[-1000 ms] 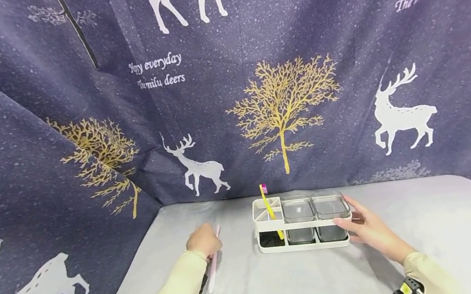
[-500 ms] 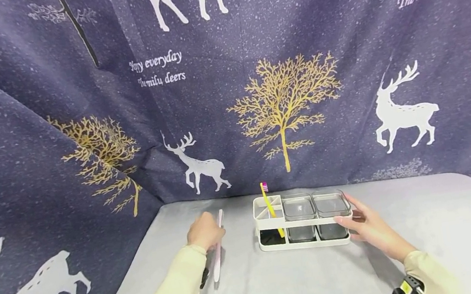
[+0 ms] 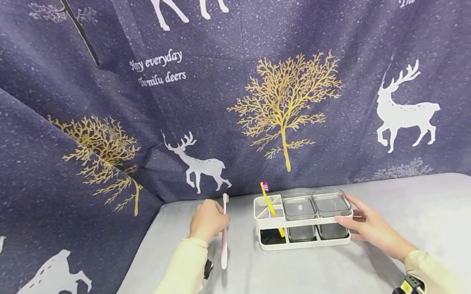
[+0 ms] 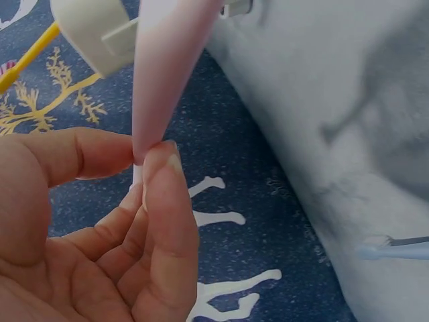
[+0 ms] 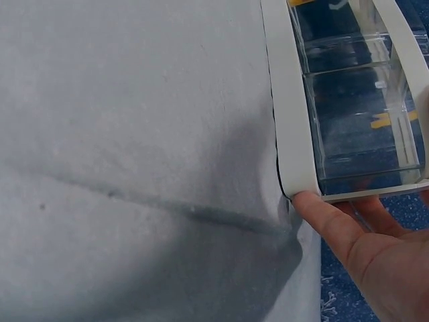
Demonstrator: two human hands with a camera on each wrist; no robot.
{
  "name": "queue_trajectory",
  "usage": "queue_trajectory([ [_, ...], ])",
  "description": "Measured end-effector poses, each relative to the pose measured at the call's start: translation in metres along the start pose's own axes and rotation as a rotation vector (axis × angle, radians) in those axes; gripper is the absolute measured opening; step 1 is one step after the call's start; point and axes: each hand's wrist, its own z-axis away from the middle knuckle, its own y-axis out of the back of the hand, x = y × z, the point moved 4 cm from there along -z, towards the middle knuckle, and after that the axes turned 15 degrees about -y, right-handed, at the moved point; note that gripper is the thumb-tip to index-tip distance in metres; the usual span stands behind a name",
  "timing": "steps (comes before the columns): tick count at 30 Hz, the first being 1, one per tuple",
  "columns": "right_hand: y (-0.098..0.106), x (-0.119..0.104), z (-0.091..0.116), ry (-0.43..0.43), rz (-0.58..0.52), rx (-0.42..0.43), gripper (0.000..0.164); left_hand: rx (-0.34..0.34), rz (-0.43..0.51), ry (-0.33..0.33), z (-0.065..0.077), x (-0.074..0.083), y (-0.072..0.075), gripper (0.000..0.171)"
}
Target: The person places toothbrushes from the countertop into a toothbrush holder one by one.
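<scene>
My left hand [image 3: 207, 219] pinches a pale pink toothbrush [image 3: 224, 246] between thumb and fingers, left of the holder. Its head points to the back and its handle end to the front, with a shadow on the table beneath. In the left wrist view the thick pink handle [image 4: 167, 60] rises from the fingertips. A white two-tier toothbrush holder [image 3: 319, 243] stands at the middle, carrying two clear square cups [image 3: 299, 208]. A yellow toothbrush [image 3: 270, 207] with purple bristles leans in its divided left section. My right hand [image 3: 371, 231] grips the holder's right end, thumb in front.
A grey cloth covers the table [image 3: 304, 283]. Behind it hangs a dark blue curtain [image 3: 220, 104] with deer and trees. In the left wrist view a slim pale blue thing [image 4: 395, 251] lies on the grey cloth.
My left hand has moved toward the back and slightly right with the pink toothbrush, whose bristled head now shows beyond the fingers. The right hand stays at the holder.
</scene>
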Motion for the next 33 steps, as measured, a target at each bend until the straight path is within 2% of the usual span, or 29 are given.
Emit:
queue_trajectory([
  [4,0.000,0.001,-0.001,0.003,0.003,-0.002,0.087,0.044,-0.012,-0.008,-0.002,0.006,0.006,0.007],
  [11,0.003,0.001,0.001,0.001,0.021,-0.016,0.089,0.138,-0.009,-0.070,-0.001,0.022,0.014,0.009],
  [19,-0.001,0.000,-0.001,-0.002,0.016,-0.033,0.091,0.223,0.027,-0.066,0.000,0.028,0.022,0.005],
  [25,-0.003,0.001,-0.002,0.004,0.011,-0.018,0.089,0.242,0.043,-0.080,-0.001,0.029,0.025,0.007],
  [33,0.000,-0.001,-0.001,0.004,0.018,-0.003,0.090,0.291,0.125,-0.113,-0.003,0.034,0.027,0.006],
])
